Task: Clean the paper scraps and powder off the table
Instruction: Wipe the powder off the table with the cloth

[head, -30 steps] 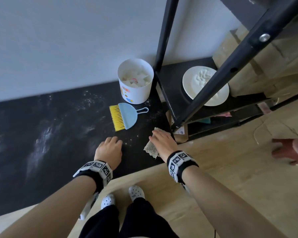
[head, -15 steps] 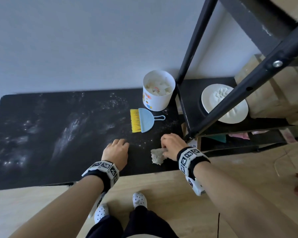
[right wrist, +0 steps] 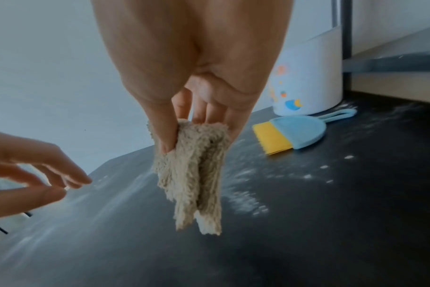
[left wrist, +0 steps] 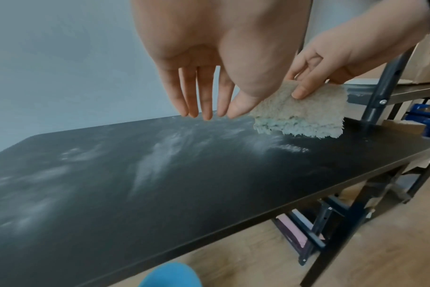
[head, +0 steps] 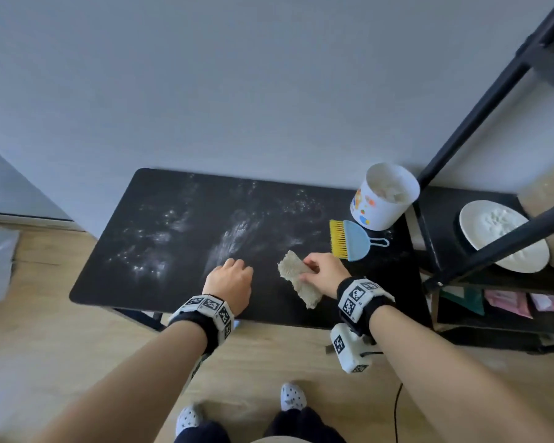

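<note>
Head view: black counter (head: 160, 302) w/ white powder (head: 234, 238) smeared across the middle and left, plus specks toward the back right. Right hand (head: 325, 274) pinches a beige fluffy cloth (head: 296, 278), which looks lifted off the surface near the front edge. Left hand (head: 229, 284) sits just left of the cloth, not touching it, fingers relaxed and holding nothing. A little blue brush w/ yellow bristles (head: 349, 239) lies behind the right hand, and a white tub (head: 384, 199) w/ paper scraps (head: 389, 190) inside stands at the back right corner, right next to the brush. A white plate (head: 496, 231) sits on the black shelf to the right, some powder on it too. Left wrist view: left hand fingers (left wrist: 204, 97) hang straight down and close together, empty, above the powder streaks; the right hand beside it has thumb and fingers clamped on the folded cloth, bottom edge just over the counter. Right wrist view: the thumb and fingers (right wrist: 165, 136) are clamped on the cloth's top, the rest dangles clear of the counter. Left hand at the frame's left, fingers loosely apart, blurry. Brush and tub behind, more powder specks around them.
</note>
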A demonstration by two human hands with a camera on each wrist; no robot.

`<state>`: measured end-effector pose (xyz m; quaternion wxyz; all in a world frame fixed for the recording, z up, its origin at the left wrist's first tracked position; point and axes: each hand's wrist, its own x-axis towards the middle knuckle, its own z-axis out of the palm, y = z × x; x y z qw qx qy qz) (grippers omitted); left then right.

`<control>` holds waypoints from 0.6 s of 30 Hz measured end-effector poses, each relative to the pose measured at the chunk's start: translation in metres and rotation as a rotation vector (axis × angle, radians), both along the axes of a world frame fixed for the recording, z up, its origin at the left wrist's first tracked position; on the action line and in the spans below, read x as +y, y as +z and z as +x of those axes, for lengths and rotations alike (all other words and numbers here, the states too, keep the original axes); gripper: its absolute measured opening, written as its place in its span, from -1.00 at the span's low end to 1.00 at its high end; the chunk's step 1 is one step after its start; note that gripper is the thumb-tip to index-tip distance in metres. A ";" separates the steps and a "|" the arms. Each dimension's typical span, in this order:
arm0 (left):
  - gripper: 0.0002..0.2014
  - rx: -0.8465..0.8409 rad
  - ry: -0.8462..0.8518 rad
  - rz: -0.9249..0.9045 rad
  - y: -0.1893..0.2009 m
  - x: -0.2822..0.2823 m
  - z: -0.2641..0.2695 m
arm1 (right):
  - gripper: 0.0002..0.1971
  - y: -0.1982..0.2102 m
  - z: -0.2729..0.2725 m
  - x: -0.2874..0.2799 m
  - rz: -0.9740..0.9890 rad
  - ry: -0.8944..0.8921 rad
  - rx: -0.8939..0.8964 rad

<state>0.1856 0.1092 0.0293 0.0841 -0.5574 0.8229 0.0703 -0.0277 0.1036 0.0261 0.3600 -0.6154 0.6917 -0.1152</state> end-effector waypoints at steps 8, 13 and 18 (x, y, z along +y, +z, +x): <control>-0.84 -0.022 0.085 0.040 0.010 0.003 0.156 | -0.72 -0.006 0.151 -0.020 -0.047 -0.105 -0.081; -0.73 -0.057 0.083 0.044 -0.004 -0.007 0.232 | -0.74 -0.008 0.226 -0.044 -0.038 -0.047 -0.129; -0.71 -0.085 0.127 0.063 -0.008 -0.030 0.272 | -0.75 -0.013 0.269 -0.083 -0.016 0.016 -0.126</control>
